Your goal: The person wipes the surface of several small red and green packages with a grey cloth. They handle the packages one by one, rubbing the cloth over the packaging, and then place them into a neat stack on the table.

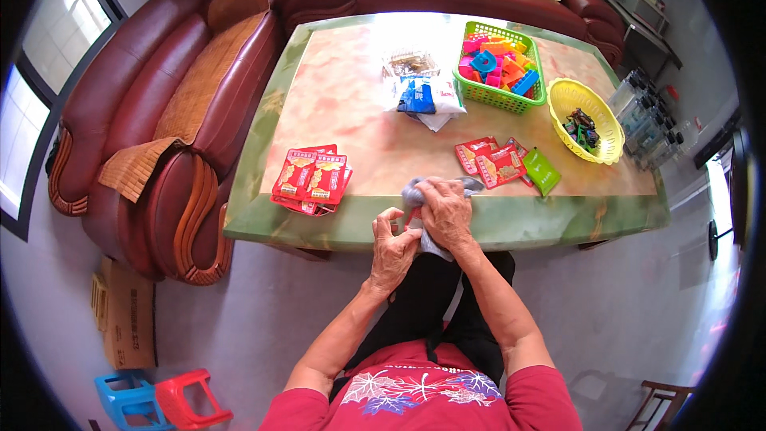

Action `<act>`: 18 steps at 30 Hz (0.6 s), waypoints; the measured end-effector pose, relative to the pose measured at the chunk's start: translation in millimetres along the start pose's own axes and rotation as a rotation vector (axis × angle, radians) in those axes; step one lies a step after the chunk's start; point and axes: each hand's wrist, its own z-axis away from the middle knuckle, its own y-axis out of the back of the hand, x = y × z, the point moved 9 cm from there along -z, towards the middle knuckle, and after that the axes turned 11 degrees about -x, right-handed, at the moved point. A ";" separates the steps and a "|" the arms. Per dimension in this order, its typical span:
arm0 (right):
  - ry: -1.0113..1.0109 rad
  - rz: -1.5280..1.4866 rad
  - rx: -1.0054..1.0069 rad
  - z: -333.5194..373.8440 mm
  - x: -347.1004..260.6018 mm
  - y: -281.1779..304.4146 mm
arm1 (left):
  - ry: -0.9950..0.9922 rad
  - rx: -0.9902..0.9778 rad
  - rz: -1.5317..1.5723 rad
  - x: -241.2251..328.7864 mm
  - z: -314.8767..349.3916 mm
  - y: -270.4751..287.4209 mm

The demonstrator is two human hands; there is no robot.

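Two hands meet at the near edge of the bench [263, 227]. I see my right hand [445, 211] closed around a soft grey cloth [415, 190], pressing it down on the bench edge so it stays put. My left hand [392, 247] sits just under the edge with its fingers curled; it touches the cloth from below and seems to pinch something small and red, but I cannot tell what.

Near the left edge lies a stack of red packets [311, 179], piled up so they stay tidy. More red packets [491, 164] and a green packet [541, 171] lie just right of the cloth, close enough to grab. Toward the far edge sit clear bags [419, 92], a green basket [499, 96] full of bright toy blocks, and a yellow basket [586, 116] holding a few small dark things.
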 end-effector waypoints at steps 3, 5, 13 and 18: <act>-0.157 0.093 0.114 6.1 17.3 11.8 | 0.008 0.019 0.030 2.0 0.8 0.8; -0.186 0.143 0.105 13.3 25.2 19.3 | 0.003 0.030 0.028 5.3 0.0 2.0; 0.270 -0.005 -0.232 62.3 -3.1 36.6 | 0.020 0.003 0.047 2.6 -2.1 0.8; 0.090 -0.111 -0.151 55.6 17.9 43.3 | -0.060 -0.094 -0.106 28.1 -5.6 -0.2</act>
